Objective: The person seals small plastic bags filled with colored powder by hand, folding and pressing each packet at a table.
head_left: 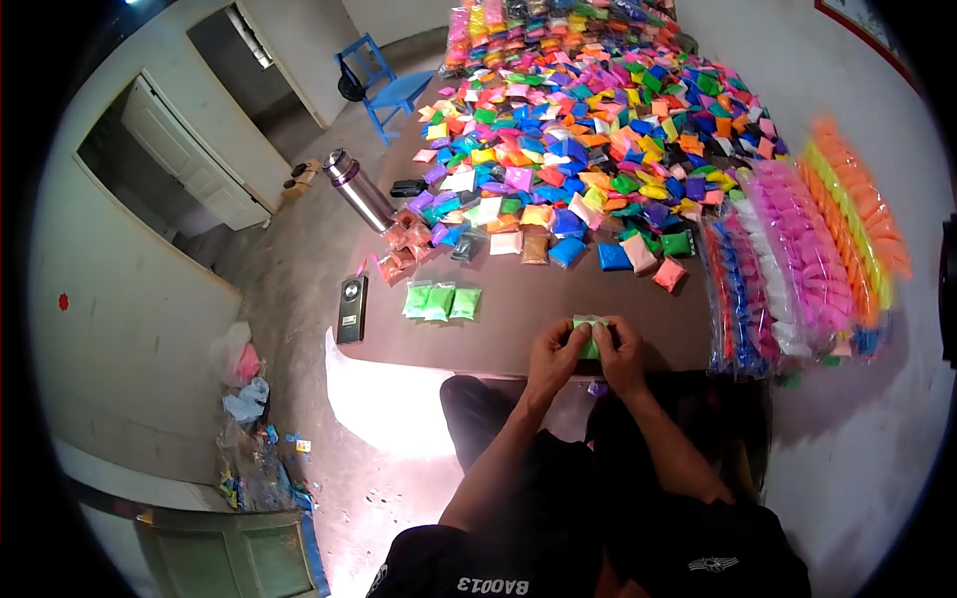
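Observation:
My left hand (pixel 557 354) and my right hand (pixel 623 354) meet at the front edge of the brown table (pixel 498 344). Between them they pinch a small light green packet (pixel 589 344), its clear top edge showing above my thumbs. Both hands are closed on it, one at each side. To the left, several matching green packets (pixel 439 301) lie in an overlapping row. Beyond my hands, a brown packet (pixel 535 248), a blue packet (pixel 566 251) and a coral packet (pixel 670 274) lie at the near edge of a large heap.
The heap of colourful packets (pixel 598 149) covers the table's far part. Long clear bags of packets (pixel 797 249) line the right edge by the wall. At left stand a steel thermos (pixel 361 191) and reddish packets (pixel 404 244); a black device (pixel 352 311) lies nearer. A blue chair (pixel 397 90) stands behind.

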`<state>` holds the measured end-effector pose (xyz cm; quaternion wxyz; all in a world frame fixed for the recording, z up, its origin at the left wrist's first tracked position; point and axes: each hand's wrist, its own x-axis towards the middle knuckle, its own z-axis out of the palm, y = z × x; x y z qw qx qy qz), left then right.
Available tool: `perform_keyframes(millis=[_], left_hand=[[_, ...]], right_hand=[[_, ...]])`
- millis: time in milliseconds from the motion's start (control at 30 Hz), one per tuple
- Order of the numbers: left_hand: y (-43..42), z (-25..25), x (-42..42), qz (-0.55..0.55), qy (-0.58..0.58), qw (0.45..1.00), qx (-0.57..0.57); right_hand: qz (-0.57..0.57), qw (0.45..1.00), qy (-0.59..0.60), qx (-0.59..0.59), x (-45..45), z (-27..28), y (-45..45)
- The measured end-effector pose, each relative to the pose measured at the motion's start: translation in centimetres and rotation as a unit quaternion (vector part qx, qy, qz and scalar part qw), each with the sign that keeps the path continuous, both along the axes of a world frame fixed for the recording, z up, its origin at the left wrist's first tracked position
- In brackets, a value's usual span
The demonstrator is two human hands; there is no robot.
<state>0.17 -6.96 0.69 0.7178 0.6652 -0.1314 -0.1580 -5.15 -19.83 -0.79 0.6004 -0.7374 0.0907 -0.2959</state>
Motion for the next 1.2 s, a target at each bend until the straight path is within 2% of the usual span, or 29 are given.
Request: perform_keyframes(millis=[33,100,167,233,333,367,400,500,533,667,767,900,1000,1133,1200], left_hand=[[0.0,-0.4,0.2,-0.002,-0.015,1.000,-0.002],[0.1,-0.6,0.5,0.000,-0.038,0.999,0.005],[0.3,-0.4,0.4,0.002,-0.059,0.998,0.015],[1.0,1.9,-0.3,-0.036,-0.046,0.995,0.079],[1.5,2.6,-1.8,-0.036,-0.042,0.997,0.044],[1.9,2.5,-2.2,-0.037,-0.043,0.997,0.044],[2.5,2.2,-2.7,-0.042,-0.037,0.997,0.053],[3.5,0.4,-5.1,-0.038,-0.010,0.998,0.040],[3.8,-0.4,-5.9,-0.031,0.015,0.999,0.020],[5.1,-1.7,-8.3,-0.010,0.002,0.998,0.057],[5.7,-4.0,-10.0,-0.005,0.023,0.997,0.076],[6.7,-3.8,-11.6,0.013,0.057,0.994,0.090],[7.3,-5.1,-12.6,0.022,0.087,0.995,0.043],[8.2,-7.1,-13.7,0.037,0.055,0.992,0.110],[8.0,-6.8,-14.1,0.027,0.054,0.989,0.134]], right_hand=[[0.003,1.000,-0.002,-0.002,0.0,0.1,0.1],[0.005,0.994,0.010,0.110,-0.1,0.4,0.4],[0.018,0.996,0.012,0.090,-0.2,-0.8,-0.3],[0.030,0.997,0.014,0.070,-0.4,-1.0,-0.5],[0.038,0.995,-0.021,0.087,-1.5,-0.2,-0.5],[0.066,0.993,0.020,0.097,-2.3,-0.2,-0.6],[0.094,0.988,0.062,0.107,-3.2,-0.1,-0.5],[0.106,0.984,0.089,0.112,-5.8,0.6,0.9],[0.106,0.984,0.091,0.112,-6.5,0.1,1.3],[0.110,0.972,0.123,0.169,-9.2,-2.9,3.3],[0.078,0.984,0.106,0.124,-9.7,-5.0,3.9],[0.127,0.978,0.126,0.110,-10.7,-5.7,4.8],[0.153,0.969,0.160,0.111,-11.7,-6.5,5.5],[0.155,0.962,0.186,0.129,-12.5,-8.8,6.1],[0.132,0.969,0.158,0.138,-12.8,-9.2,6.7]])
